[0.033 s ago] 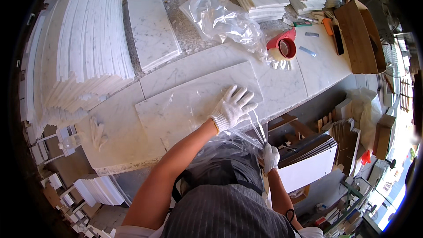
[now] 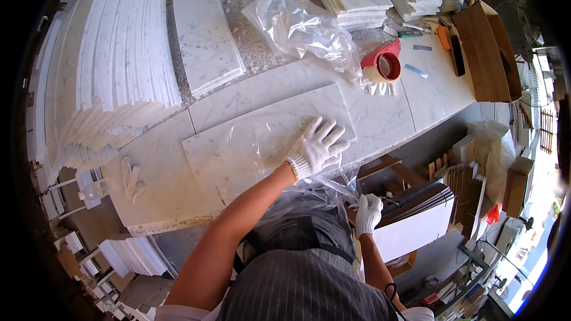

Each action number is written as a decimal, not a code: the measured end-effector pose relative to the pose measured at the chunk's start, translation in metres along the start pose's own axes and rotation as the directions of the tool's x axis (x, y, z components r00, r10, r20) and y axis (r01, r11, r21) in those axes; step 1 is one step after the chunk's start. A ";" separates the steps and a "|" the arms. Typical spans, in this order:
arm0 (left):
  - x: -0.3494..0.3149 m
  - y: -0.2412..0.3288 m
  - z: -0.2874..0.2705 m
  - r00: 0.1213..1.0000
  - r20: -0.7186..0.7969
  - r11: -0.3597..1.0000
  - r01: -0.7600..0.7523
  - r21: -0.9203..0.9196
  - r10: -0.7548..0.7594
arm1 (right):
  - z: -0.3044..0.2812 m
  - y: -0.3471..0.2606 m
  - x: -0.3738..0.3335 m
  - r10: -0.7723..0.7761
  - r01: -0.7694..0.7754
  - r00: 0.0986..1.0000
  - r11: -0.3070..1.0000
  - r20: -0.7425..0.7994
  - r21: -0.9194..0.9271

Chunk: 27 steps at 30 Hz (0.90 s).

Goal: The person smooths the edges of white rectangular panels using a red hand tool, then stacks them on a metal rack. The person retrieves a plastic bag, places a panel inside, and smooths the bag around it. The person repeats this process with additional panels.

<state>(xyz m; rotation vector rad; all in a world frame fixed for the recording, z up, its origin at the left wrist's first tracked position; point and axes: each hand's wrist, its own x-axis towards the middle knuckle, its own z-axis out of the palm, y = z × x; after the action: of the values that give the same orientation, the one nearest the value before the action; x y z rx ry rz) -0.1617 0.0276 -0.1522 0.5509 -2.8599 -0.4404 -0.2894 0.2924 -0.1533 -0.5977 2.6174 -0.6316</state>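
Your white-gloved left hand (image 2: 314,150), grip open with fingers spread, presses on a pale marble slab (image 2: 256,128) lying on the bench (image 2: 146,187). Your right hand (image 2: 369,214) (also gloved) grips clear plastic film (image 2: 334,186), beyond the bench's near edge.

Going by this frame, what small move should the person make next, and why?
Probably a gentle pull with the right hand to draw the clear film snug, the left hand bracing the marble slab. The film runs bunched off the table's near edge to the closed right hand, while the left lies spread over the slab's right part, well placed to steady it.
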 end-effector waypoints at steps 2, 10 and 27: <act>0.000 0.002 0.003 1.000 0.011 1.000 -0.005 -0.014 0.005 | -0.011 -0.046 0.006 -0.273 0.281 0.960 0.937 -0.068 0.205; -0.028 0.006 -0.010 0.997 -0.004 0.997 0.077 0.003 -0.077 | 0.049 -0.166 0.095 -0.872 0.870 0.476 0.486 0.115 0.084; -0.340 0.084 -0.062 -0.208 0.405 -0.365 0.857 -0.363 -0.890 | 0.061 -0.165 0.101 -0.857 0.897 0.443 0.418 0.263 -0.146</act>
<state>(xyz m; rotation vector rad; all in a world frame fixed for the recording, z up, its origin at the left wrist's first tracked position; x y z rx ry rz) 0.1355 0.2192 -0.1126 2.5805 -1.0990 -1.3228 -0.2948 0.0893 -0.1474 -2.1124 2.0488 -0.4427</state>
